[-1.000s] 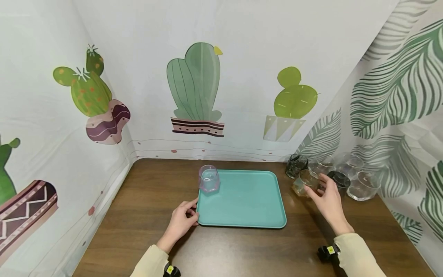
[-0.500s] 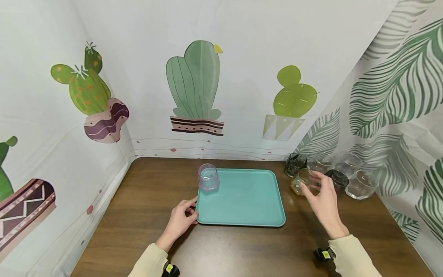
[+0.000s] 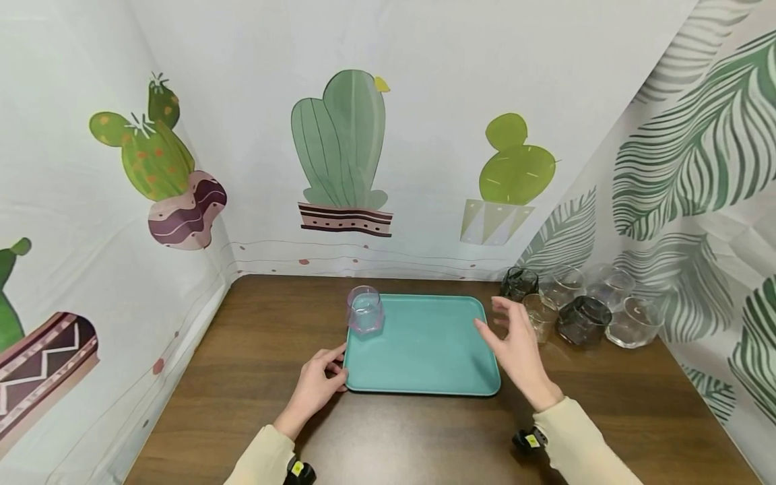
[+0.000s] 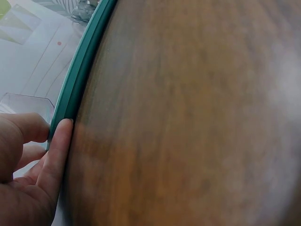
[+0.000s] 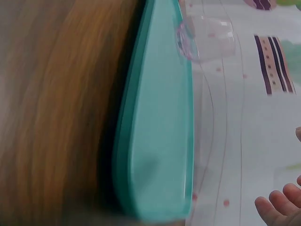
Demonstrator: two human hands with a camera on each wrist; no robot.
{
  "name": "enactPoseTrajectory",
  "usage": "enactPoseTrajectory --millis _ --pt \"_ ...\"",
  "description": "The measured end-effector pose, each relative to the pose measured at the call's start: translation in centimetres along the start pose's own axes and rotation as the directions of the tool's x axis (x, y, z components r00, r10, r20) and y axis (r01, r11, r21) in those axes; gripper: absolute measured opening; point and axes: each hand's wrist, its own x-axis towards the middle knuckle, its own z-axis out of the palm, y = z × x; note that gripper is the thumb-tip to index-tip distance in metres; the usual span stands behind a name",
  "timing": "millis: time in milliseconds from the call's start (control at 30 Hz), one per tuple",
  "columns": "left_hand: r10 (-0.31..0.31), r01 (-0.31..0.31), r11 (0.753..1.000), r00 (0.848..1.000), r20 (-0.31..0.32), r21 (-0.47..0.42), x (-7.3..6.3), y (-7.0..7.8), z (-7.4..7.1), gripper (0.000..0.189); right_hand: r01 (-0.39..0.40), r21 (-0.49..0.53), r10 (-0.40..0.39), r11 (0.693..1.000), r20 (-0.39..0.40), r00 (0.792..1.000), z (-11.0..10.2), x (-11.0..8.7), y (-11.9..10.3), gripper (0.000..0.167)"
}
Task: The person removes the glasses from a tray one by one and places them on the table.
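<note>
A turquoise tray (image 3: 424,350) lies flat on the wooden table. My left hand (image 3: 318,384) holds its front left corner; in the left wrist view, the fingertips (image 4: 63,129) touch the tray's side. A pinkish clear glass (image 3: 366,313) stands upright at the tray's back left corner. Over the tray's right edge hovers my right hand (image 3: 518,350), fingers spread apart and nothing visible between them. Just behind and right of that hand stands a pale amber glass (image 3: 539,315), partly covered by it. In the right wrist view only some fingertips (image 5: 282,202) show.
Beside the amber glass, several more glasses are grouped at the back right: a dark one (image 3: 584,320), another dark one (image 3: 519,283) and a clear one (image 3: 634,323) among them. A patterned cloth wall (image 3: 424,168) closes off the table's back and sides.
My right hand has let go of the amber glass and moved left to the tray's right edge. The glass stays among the others. My left hand keeps its place at the tray.
</note>
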Motion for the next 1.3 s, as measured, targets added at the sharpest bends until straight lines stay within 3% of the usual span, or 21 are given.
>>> enactPoseTrajectory --millis 400,900,1300 --pt "-0.003 0.003 1.000 1.000 -0.005 0.025 0.1 -0.1 0.1 0.053 0.073 0.092 -0.082 0.993 0.102 0.991 4.9 1.6 -2.8 0.061" --pt "-0.030 0.030 0.999 1.000 -0.009 0.023 0.2 -0.1 0.1 0.055 -0.010 0.149 -0.034 0.989 0.289 0.957 10.0 2.2 -4.7 0.068" --pt "0.020 -0.020 1.000 1.000 -0.007 0.019 0.0 -0.1 0.0 0.052 -0.021 0.161 -0.041 0.987 0.373 0.927 13.6 2.8 -5.4 0.076"
